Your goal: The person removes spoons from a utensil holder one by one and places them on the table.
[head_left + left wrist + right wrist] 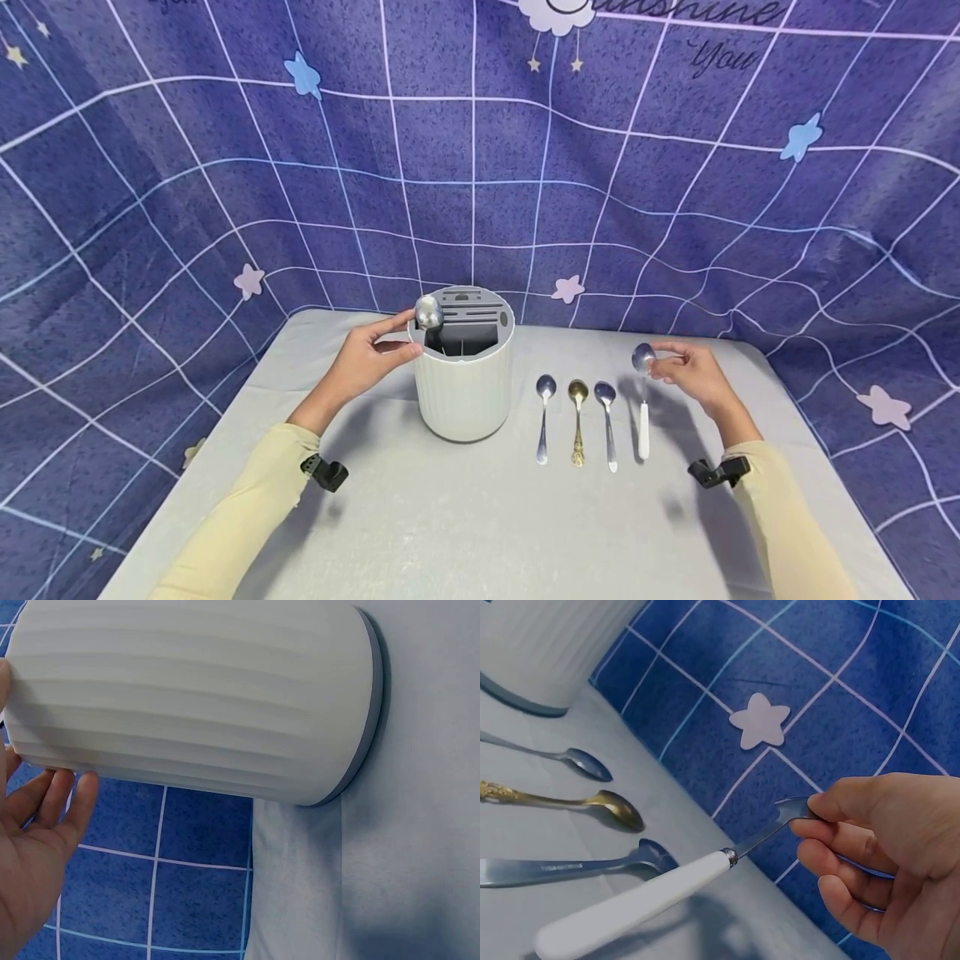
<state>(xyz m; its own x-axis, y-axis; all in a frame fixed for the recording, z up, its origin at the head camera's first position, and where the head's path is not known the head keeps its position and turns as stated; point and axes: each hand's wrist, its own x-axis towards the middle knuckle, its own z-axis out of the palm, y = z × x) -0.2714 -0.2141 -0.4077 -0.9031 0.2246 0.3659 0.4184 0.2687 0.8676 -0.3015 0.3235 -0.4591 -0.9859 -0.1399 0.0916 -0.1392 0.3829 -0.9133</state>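
My left hand (366, 357) holds the left side of a white ribbed utensil holder (463, 400), thumb at the front of the rim and fingers toward the back. A metal spoon (429, 312) stands in the holder with its bowl up, beside the left fingertips. In the left wrist view, the fingers (60, 806) lie along the holder's wall. On the right, my right hand (693, 372) pinches a white-handled spoon (637, 906) at its bowl, between thumb and fingers. Its handle points down and toward me, and the fingers partly hide the bowl.
Between holder and right hand, a silver spoon (543, 417), a gold spoon (577, 421) with an ornate handle and another silver spoon (608, 425) lie in a row, bowls away from me. A blue patterned curtain (480, 208) hangs behind the grey-covered table (465, 525).
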